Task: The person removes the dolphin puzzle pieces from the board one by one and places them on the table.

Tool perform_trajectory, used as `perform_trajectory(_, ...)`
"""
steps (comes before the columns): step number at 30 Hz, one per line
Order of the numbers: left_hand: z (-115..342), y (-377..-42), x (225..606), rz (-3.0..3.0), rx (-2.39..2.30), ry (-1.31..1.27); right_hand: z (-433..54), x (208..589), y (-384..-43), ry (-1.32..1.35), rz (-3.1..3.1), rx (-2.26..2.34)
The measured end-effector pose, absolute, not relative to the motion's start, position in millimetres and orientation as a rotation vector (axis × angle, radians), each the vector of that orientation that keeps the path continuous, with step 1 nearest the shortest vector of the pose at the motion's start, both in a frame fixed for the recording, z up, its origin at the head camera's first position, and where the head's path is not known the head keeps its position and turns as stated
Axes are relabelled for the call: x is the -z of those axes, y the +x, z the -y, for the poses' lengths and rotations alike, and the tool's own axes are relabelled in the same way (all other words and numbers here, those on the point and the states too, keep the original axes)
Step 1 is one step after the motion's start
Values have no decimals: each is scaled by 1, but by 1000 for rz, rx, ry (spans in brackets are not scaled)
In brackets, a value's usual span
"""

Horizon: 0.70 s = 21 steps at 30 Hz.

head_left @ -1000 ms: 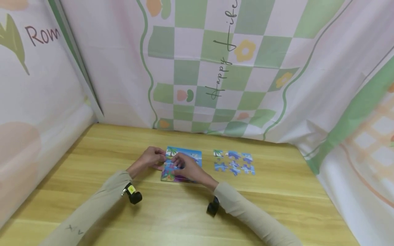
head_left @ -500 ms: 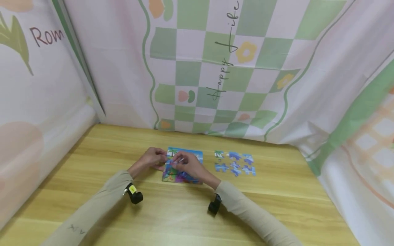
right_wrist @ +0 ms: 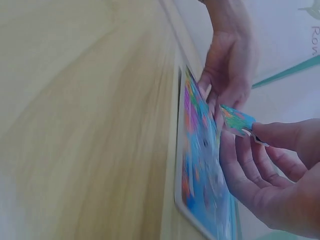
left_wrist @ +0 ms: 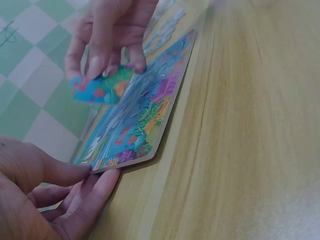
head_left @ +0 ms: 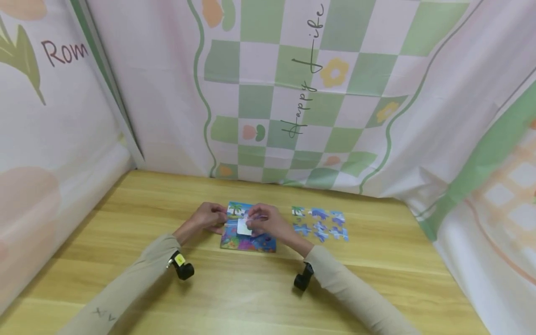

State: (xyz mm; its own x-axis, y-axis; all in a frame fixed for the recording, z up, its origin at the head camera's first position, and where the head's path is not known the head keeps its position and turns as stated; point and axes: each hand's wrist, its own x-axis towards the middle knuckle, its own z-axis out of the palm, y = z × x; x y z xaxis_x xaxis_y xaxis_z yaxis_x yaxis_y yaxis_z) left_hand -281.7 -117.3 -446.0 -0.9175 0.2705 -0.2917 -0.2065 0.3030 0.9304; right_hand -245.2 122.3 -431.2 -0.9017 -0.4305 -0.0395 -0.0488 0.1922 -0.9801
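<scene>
A jigsaw puzzle board [head_left: 232, 241] with an underwater scene and a palm tree lies flat on the wooden table. My left hand [head_left: 206, 217] grips its left edge; in the left wrist view the thumb lies at the top of the edge, with the fingers beside and below. Above the board, my right hand [head_left: 270, 222] pinches a puzzle piece [left_wrist: 106, 87] between thumb and fingers. Colourful coral print shows on that piece in both wrist views, while it looks pale from the head view. The right hand covers part of the board's right side.
Several loose blue puzzle pieces [head_left: 320, 227] lie in two rows to the right of the board, one showing a palm tree. Behind the table [head_left: 234, 288] hangs a green-and-white checked curtain [head_left: 284, 102]. More patterned cloth borders both sides.
My right hand has shifted right and up from the board's left part, and the pinched piece now shows in the head view. The left hand stays at the board's edge.
</scene>
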Motion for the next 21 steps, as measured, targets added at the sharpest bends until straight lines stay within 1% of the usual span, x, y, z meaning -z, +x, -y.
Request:
perform_trajectory(7,116,-280,446,-2170,-1656,28,-148,432,-243,-389,-2181,1763)
perform_trajectory(14,116,-279,446,-2169,-1664,19,-176,436,-234,-410,-2216,1685)
perform_trajectory(21,118,-278,446,-2183,-1667,47,-208,432,-222,-400,-2221,1650)
